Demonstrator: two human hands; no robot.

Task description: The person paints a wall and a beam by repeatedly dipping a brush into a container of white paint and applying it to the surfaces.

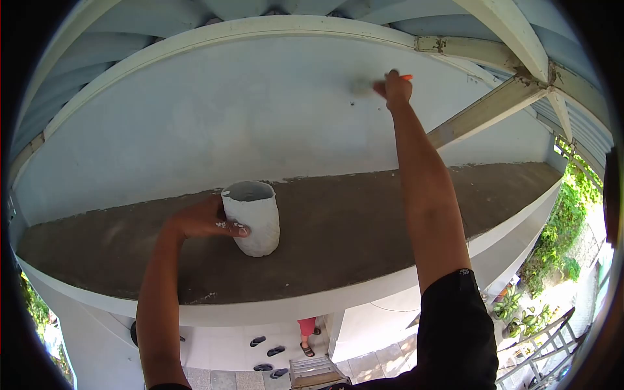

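My left hand [203,220] is wrapped round the side of a white, paint-smeared pot [260,227], its thumb across the front. The pot stands upright on a dark brown ledge [338,240], and greyish liquid shows inside. White paint spots mark my left fingers. Up at the pale wall [260,104], my right hand [395,90] is closed on a paintbrush with an orange handle end [407,77]. The brush head [362,86] is smeared by motion against the wall surface.
Cream roof beams [487,110] slant down at the right under a corrugated roof. Below the ledge are a ladder top [318,372], several sandals [276,351] and a person's leg in red [307,328]. A metal ladder [543,351] and plants [552,240] stand at the right.
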